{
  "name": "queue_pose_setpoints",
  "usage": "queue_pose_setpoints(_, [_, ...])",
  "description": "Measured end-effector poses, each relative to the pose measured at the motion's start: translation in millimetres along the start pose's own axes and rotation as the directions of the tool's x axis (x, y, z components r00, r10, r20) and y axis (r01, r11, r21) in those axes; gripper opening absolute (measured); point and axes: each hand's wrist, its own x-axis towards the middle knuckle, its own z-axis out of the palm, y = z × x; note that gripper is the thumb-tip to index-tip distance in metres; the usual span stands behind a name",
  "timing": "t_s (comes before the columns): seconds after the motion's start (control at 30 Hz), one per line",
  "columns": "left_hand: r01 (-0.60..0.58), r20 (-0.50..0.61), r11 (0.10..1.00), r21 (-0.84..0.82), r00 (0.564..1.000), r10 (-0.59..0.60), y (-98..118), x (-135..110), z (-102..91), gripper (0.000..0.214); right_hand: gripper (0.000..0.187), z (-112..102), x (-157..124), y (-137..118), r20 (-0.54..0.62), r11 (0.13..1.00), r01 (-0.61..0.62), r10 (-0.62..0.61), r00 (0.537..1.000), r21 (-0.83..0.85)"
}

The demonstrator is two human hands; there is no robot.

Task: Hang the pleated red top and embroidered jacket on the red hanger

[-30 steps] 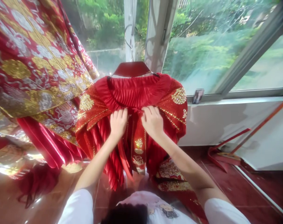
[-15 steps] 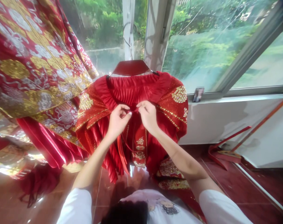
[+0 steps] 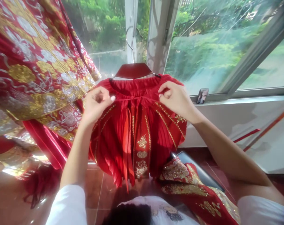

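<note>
A red pleated skirt [image 3: 137,131] with gold embroidery hangs from a dark red hanger [image 3: 133,70] in front of the window. My left hand [image 3: 96,103] pinches the skirt's waistband at its left end. My right hand [image 3: 176,98] pinches the same waistband at its right end, so the band is stretched between them. Red ribbon ties [image 3: 126,147] dangle down the middle of the skirt.
A large red and gold embroidered garment [image 3: 31,72] hangs at the left. More embroidered red cloth [image 3: 191,184] lies low at the right over a dark object. A small item [image 3: 202,95] sits on the window sill [image 3: 245,100]. The floor [image 3: 95,184] is red tile.
Both hands left the middle of the skirt, where they worked at the ties, and moved apart and up to the waistband's ends. The folded-over top now hangs down flat.
</note>
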Motion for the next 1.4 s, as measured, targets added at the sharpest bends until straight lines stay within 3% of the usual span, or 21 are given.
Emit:
queue_pose_setpoints(0.07, [0.036,0.231,0.999,0.026,0.972,-0.041,5.1,-8.1,-6.3,0.005,0.021,0.3,-6.8,-5.0,0.126,0.998,-0.021,0.014,0.992,0.052])
queue_pose_setpoints(0.13, [-0.003,0.310,0.978,0.208,0.948,-0.063,13.3,-14.6,-8.3,0.010,0.023,-1.0,-11.7,-11.3,0.252,0.990,-0.039,0.004,0.968,0.137])
queue_pose_setpoints(0.17, [-0.044,0.276,0.941,0.336,0.960,-0.054,17.0,-16.4,-6.3,0.013,0.023,-1.8,-12.5,-14.6,0.329,0.978,-0.063,-0.006,0.944,0.200])
queue_pose_setpoints(0.23, [-0.094,0.101,0.823,0.561,0.994,0.045,21.2,-17.0,4.4,0.011,0.024,-2.2,-10.9,-21.2,0.482,0.918,-0.160,-0.038,0.876,0.362])
queue_pose_setpoints(0.3, [-0.067,-0.093,0.764,0.641,0.982,0.164,19.8,-13.8,21.7,0.008,0.027,1.1,-6.1,-27.6,0.556,0.802,-0.282,-0.073,0.828,0.526])
queue_pose_setpoints(0.33, [-0.046,-0.178,0.781,0.623,0.964,0.198,17.6,-11.3,31.3,0.007,0.029,4.4,-3.2,-30.4,0.544,0.741,-0.318,-0.075,0.836,0.591])
queue_pose_setpoints(0.4, [-0.048,-0.282,0.851,0.523,0.932,0.226,12.4,-6.0,49.0,0.007,0.029,14.1,2.1,-34.3,0.418,0.675,-0.290,-0.031,0.908,0.678])
queue_pose_setpoints(0.47, [-0.091,-0.277,0.927,0.364,0.940,0.201,9.1,-2.7,62.2,0.007,0.031,26.4,5.4,-35.6,0.213,0.707,-0.152,0.002,0.977,0.691])
queue_pose_setpoints(0.53, [-0.110,-0.183,0.971,0.215,0.972,0.150,9.2,-2.5,70.2,0.007,0.037,39.0,6.1,-34.6,0.033,0.792,0.027,-0.060,0.998,0.610])
queue_pose_setpoints(0.63, [-0.069,-0.075,0.985,0.158,0.994,0.082,13.9,-6.6,75.9,0.006,0.048,53.5,2.6,-31.5,-0.080,0.905,0.256,-0.243,0.967,0.341])
queue_pose_setpoints(0.73, [-0.062,-0.049,0.964,0.260,0.996,0.077,18.6,-10.6,79.8,0.007,0.060,58.1,-3.0,-30.3,-0.085,0.933,0.354,-0.349,0.933,0.064])
queue_pose_setpoints(0.87, [-0.081,-0.003,0.900,0.429,0.996,0.091,17.4,-12.5,85.6,0.011,0.065,52.0,-6.5,-30.3,-0.026,0.905,0.386,-0.397,0.918,-0.177])
queue_pose_setpoints(1.0, [-0.191,0.153,0.770,0.609,0.981,0.122,12.2,-13.7,85.2,0.007,0.059,45.8,-4.2,-27.4,0.096,0.813,0.449,-0.447,0.889,-0.372])
queue_pose_setpoints(1.13, [-0.241,0.210,0.714,0.658,0.969,0.133,14.2,-15.2,79.9,0.008,0.049,51.6,0.0,-25.1,0.075,0.807,0.496,-0.500,0.863,-0.321])
queue_pose_setpoints(1.3, [-0.254,0.228,0.596,0.762,0.966,0.121,19.6,-17.3,77.3,0.005,0.047,65.0,0.3,-20.2,-0.200,0.906,0.413,-0.424,0.883,-0.095])
queue_pose_setpoints(1.4, [-0.223,0.220,0.540,0.812,0.973,0.072,18.5,-18.2,71.1,0.007,0.046,66.2,-1.2,-10.4,-0.262,0.912,0.357,-0.401,0.878,-0.200])
